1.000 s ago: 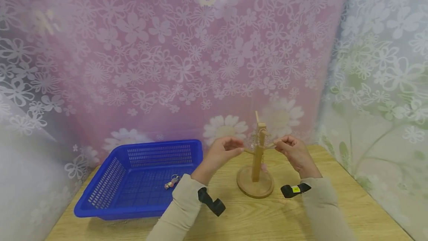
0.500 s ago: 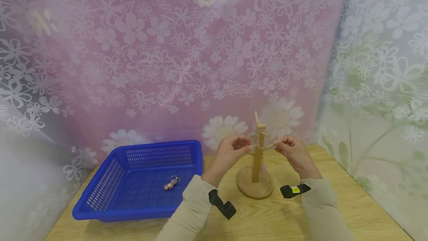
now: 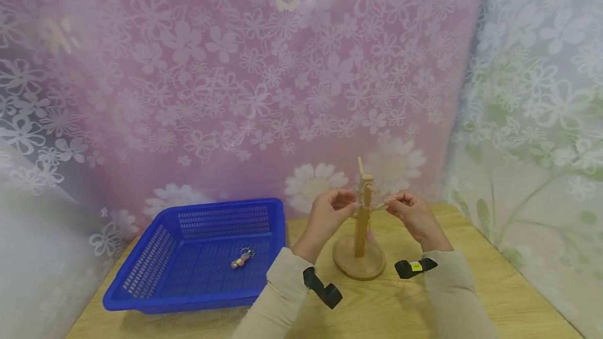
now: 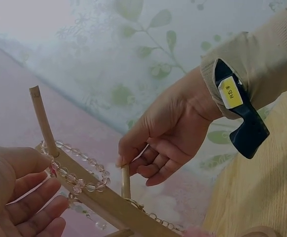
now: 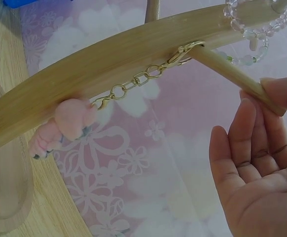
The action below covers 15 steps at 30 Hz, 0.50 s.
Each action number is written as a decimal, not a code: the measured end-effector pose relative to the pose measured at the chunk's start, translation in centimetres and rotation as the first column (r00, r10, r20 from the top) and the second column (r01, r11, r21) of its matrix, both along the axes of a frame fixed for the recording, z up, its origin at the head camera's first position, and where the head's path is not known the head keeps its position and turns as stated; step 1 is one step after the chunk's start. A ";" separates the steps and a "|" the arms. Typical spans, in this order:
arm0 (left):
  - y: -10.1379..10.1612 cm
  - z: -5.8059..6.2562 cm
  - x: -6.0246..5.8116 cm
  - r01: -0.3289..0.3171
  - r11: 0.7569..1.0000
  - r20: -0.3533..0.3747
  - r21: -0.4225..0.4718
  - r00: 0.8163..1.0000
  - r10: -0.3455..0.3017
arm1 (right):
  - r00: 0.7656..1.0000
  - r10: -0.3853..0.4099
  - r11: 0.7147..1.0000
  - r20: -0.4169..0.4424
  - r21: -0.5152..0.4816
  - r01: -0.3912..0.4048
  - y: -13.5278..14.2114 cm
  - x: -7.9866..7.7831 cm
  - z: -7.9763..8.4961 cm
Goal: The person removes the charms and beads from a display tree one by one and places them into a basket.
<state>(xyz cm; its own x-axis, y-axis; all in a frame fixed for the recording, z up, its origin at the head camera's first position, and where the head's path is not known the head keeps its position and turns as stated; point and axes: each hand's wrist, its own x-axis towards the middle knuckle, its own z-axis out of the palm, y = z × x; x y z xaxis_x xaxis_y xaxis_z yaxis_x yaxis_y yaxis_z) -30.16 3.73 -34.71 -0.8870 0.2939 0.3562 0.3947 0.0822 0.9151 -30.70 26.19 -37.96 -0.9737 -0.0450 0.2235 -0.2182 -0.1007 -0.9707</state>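
Observation:
A wooden jewellery stand (image 3: 361, 234) with a round base and several pegs stands upright on the table. My right hand (image 3: 414, 216) pinches the end of one peg (image 5: 237, 79) between thumb and fingertips. My left hand (image 3: 332, 213) is at the other side of the post, thumb tip at a bracelet of clear beads (image 4: 87, 159) and fingers loosely curled beneath; the fingertips' contact is partly hidden. A second bracelet (image 5: 247, 60) with pale beads hangs below the clear one. From the gripped peg's inner end hangs a keychain (image 5: 138, 79) with a gold clasp and a pink figure (image 5: 69, 121).
To the left on the wooden table (image 3: 358, 307) sits a blue plastic basket (image 3: 188, 297). Inside it lies a keychain (image 3: 242, 259) with a small pale and pink charm and a metal ring. A flower-patterned curtain (image 3: 235, 93) hangs close behind the stand.
My left hand has moved right, from the left peg's tip inward to near the post. The right hand stays at its peg end. The basket's keychain, partly behind my sleeve before, now shows fully.

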 end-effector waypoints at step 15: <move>1.8 -0.9 -0.4 -0.112 0.993 0.032 0.035 0.993 0.111 | 1.000 0.008 0.999 0.006 -0.039 -0.008 -0.1 0.0 0.1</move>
